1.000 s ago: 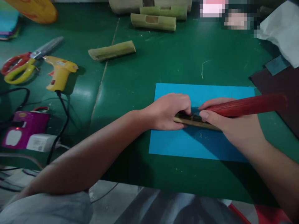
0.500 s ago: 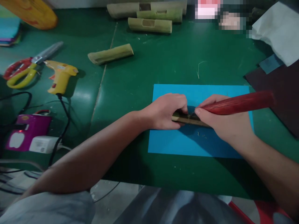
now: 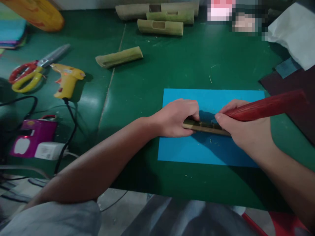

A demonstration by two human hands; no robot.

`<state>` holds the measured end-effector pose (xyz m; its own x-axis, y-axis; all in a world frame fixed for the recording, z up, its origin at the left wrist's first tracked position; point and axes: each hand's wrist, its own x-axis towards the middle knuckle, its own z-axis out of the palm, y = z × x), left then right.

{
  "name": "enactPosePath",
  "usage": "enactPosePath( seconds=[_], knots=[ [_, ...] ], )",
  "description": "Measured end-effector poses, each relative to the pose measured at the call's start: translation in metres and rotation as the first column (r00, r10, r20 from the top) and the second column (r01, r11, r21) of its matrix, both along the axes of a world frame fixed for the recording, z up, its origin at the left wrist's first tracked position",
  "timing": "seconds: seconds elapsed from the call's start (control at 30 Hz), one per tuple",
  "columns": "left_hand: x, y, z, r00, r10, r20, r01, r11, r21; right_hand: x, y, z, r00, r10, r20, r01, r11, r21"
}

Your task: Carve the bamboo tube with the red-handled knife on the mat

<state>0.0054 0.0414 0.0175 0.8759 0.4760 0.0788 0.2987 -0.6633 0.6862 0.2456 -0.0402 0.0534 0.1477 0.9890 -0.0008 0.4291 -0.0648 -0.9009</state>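
Observation:
My left hand (image 3: 178, 118) is closed around the left part of a narrow bamboo piece (image 3: 209, 127), thumb and fingers gripping it from both sides. A few small notch marks show along its upper edge. In my right hand (image 3: 246, 127) is a red-handled knife (image 3: 268, 105), its handle slanting up to the right. The blade is mostly hidden at my fingertips, beside the bamboo's right part. Under both hands lies a blue sheet (image 3: 177, 150) with small shavings on it.
Left on the green table (image 3: 137, 98) are scissors (image 3: 36, 70), a yellow glue gun (image 3: 67, 78) and a purple power box (image 3: 31, 137) with cables. Bamboo tubes (image 3: 159, 28) lie at the back, another bamboo tube (image 3: 119, 57) nearer. Dark sheets (image 3: 292, 91) and white paper (image 3: 292, 32) sit right.
My right hand and the knife have shifted to the right along the bamboo, away from my left hand. More of the bamboo shows between them. My left hand keeps its hold.

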Motion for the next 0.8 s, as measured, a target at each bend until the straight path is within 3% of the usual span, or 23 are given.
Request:
enactPosePath(
  seconds=[0.43, 0.63, 0.8],
  knots=[
    [0.000, 0.002, -0.001, 1.000, -0.013, -0.023, 0.014, 0.999, 0.030, 0.003, -0.006, -0.007, 1.000, -0.010, -0.006, 0.011, 0.998, 0.064],
    [-0.006, 0.004, 0.003, 0.994, -0.088, 0.067, 0.081, 0.992, 0.099, 0.010, -0.002, 0.001, 0.998, 0.063, 0.023, -0.063, 0.998, -0.016],
    [-0.007, 0.003, 0.002, 0.994, -0.095, 0.055, 0.087, 0.988, 0.130, 0.023, -0.007, 0.003, 0.990, 0.110, 0.092, -0.106, 0.993, -0.045]
  ],
)
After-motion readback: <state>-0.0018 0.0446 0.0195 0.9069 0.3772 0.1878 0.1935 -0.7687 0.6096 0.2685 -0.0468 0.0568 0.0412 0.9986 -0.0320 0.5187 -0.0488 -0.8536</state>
